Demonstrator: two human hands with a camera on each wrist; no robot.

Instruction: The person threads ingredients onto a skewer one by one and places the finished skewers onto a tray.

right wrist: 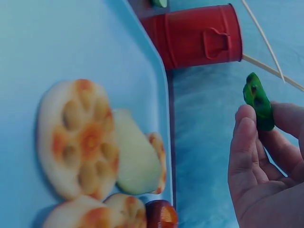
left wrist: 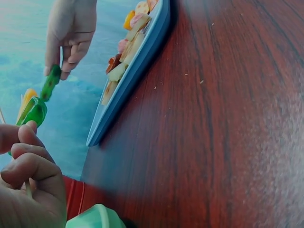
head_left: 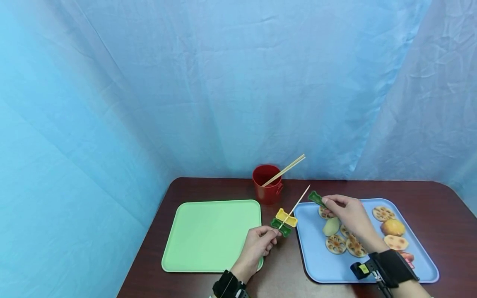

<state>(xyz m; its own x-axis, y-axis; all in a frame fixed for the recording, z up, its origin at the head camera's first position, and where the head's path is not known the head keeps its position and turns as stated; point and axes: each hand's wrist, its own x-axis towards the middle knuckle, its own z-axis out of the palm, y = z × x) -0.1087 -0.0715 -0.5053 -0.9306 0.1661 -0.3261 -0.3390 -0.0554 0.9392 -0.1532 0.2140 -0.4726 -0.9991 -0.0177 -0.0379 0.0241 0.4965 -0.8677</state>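
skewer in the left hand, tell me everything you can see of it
The skewer is a thin, pale, wooden-looking stick with a bare, pointed upper end. A green piece and, above it, a yellow piece are threaded on it. In the head view it slants up to the right, gripped below the green piece by the left hand.

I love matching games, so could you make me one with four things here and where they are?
1. yellow piece
2. red cup
3. lotus root slices
4. loose green piece

A. lying on the blue tray
B. pinched by the right hand
C. on the skewer held by the left hand
D. standing with sticks inside

Pairs: 1-C; 2-D; 3-A; 4-B
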